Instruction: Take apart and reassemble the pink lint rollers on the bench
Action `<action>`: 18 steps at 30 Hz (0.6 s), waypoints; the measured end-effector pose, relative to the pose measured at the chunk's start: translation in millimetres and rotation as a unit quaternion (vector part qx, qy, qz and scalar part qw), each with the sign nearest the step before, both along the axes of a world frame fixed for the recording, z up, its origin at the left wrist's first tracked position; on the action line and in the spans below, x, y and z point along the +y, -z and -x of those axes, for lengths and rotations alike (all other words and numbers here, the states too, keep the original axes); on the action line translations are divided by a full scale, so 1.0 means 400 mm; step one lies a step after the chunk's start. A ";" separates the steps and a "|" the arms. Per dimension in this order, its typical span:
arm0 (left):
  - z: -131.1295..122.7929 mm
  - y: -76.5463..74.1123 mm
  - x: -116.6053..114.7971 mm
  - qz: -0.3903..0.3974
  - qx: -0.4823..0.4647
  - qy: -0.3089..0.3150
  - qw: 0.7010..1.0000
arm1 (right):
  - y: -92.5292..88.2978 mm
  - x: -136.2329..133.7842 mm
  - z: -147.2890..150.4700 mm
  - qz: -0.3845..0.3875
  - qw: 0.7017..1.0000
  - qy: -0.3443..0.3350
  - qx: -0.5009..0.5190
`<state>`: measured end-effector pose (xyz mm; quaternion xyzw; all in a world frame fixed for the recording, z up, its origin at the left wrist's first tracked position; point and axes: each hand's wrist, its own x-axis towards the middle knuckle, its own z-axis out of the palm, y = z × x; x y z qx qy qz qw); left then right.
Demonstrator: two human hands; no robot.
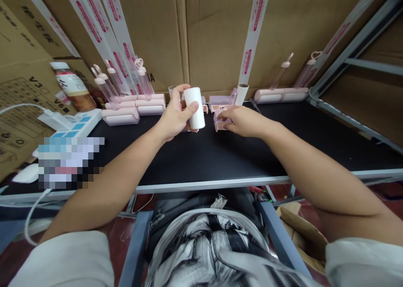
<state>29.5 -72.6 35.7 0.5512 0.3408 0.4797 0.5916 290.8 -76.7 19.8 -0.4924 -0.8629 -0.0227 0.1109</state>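
My left hand [176, 115] is wrapped round a white roll [195, 108], tilted slightly and raised over the black tabletop [201, 161]. To its right, my right hand [241, 120] reaches down onto a pink, partly clear plastic holder [220, 121], its fingers bent over the top; their exact grip is partly hidden. Behind that hand stands an open white tube [242, 94], beside another clear pinkish holder [219, 100]. A second tube [171, 92] shows behind my left hand, with pink parts partly hidden below it.
Pink rollers with white rolls [151, 106] sit at the back left, others [283, 95] at the back right. A drink bottle [74, 87], a power strip [75, 127] and cables are at the left. Cardboard [217, 35] backs the table; a metal rack [355, 119] stands right.
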 end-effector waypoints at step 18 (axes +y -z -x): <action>0.019 0.047 0.017 -0.281 0.208 0.118 0.930 | -0.019 -0.028 0.028 0.040 0.994 0.081 -0.065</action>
